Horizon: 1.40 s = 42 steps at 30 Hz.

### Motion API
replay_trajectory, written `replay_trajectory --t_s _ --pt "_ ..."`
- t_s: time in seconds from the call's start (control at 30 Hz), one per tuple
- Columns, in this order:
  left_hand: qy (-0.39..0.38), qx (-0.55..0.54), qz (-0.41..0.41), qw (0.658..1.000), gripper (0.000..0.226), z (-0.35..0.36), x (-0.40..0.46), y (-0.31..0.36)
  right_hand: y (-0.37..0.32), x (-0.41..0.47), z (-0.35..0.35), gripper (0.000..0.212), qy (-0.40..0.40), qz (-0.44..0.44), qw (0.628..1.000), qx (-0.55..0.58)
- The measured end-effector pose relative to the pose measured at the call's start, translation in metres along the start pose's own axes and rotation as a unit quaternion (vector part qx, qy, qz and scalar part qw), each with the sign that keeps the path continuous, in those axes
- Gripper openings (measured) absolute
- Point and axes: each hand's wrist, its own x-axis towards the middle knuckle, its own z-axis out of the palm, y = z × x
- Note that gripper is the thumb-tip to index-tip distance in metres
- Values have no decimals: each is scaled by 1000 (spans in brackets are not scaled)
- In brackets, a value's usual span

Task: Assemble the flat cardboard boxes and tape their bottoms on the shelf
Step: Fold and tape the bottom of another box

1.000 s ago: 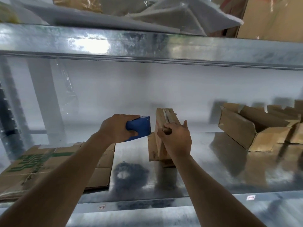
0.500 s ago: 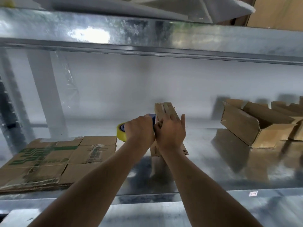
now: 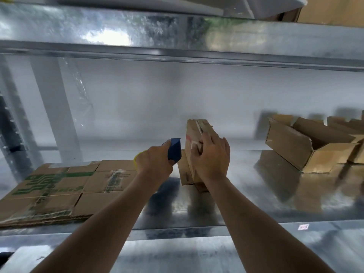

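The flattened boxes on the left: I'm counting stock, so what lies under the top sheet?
Under the top sheet of the flattened boxes, edges of more cardboard show along the front, resting on the metal shelf. How many sheets are stacked there is covered and cannot be counted.

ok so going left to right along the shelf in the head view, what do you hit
flattened cardboard boxes → left hand gripping the blue tape dispenser → upright box held by the right hand → open assembled boxes at the far right
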Motion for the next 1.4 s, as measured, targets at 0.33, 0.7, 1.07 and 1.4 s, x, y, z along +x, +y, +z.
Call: replay_trajectory --t_s 0.33,0.7,1.07,1.4 --pt "-22 -46 26 998 67 14 -18 14 9 13 -54 32 50 -34 997 -52" --pt "-45 -23 49 998 68 24 -34 33 22 -18 -70 35 6 25 995 -97" --pt "-42 54 60 996 67 17 -43 37 37 -24 -91 33 -52 -57 997 14" --pt "44 -174 244 953 44 -7 -36 61 67 -20 -117 29 -132 -120 970 163"
